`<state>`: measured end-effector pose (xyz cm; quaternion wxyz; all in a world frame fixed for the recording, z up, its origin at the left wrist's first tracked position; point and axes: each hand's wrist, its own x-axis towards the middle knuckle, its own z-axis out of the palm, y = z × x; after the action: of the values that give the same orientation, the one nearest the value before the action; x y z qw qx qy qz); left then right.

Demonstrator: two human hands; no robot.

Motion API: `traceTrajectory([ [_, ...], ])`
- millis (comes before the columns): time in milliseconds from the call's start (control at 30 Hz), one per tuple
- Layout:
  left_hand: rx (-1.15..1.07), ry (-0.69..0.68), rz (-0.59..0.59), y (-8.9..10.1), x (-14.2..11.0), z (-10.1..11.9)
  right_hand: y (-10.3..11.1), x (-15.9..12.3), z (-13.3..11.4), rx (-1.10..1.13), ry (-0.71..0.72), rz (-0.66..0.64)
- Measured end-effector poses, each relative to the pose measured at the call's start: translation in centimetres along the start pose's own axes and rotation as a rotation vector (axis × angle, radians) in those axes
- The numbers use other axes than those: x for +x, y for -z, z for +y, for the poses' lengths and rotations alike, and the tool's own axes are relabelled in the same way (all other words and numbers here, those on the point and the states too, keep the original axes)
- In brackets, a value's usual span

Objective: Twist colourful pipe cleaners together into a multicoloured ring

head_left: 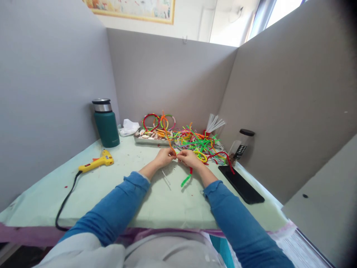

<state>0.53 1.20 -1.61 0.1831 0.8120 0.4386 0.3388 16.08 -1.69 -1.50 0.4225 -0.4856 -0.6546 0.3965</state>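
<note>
Orange strand [167, 137] up from left grip [164, 157]

The left sleeve [111, 204] and right sleeve [237, 216], 2 matching lengths of plain blue cloth, were creased and ended in bunched cuffs [137, 178], while the pale grey-white top [173, 253] had soft, loose folds.

The left hand [164, 158] and right hand [190, 159] hide the lower end of the orange fuzzy stem [168, 136]; the right also covers part of a red-and-green fuzzy strip [185, 181]; at the front edge of the pale-green tabletop [97, 197], a thin black cord [73, 183] vanishes behind the blue fabric sleeve [114, 208]; near the back left corner, lettering on the teal metal bottle [106, 128] is too small to read
</note>
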Motion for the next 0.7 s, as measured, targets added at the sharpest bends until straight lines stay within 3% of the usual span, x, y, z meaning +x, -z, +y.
traceTrajectory([
  [267,0.105,-0.102,-0.035,0.1,-0.4,0.1,0.0,-0.1,0.3,0.084,-0.071,-0.066],
  [400,0.07,-0.073,-0.023,-0.1,-0.4,0.1,0.0,0.1,0.5,0.085,-0.074,-0.063],
  [533,-0.129,0.087,-0.066,-0.2,-0.3,0.1,0.1,0.3,0.6,0.057,-0.015,-0.027],
  [700,-0.562,0.279,-0.148,0.1,-0.3,0.3,0.3,0.5,1.1,0.013,0.098,-0.015],
])
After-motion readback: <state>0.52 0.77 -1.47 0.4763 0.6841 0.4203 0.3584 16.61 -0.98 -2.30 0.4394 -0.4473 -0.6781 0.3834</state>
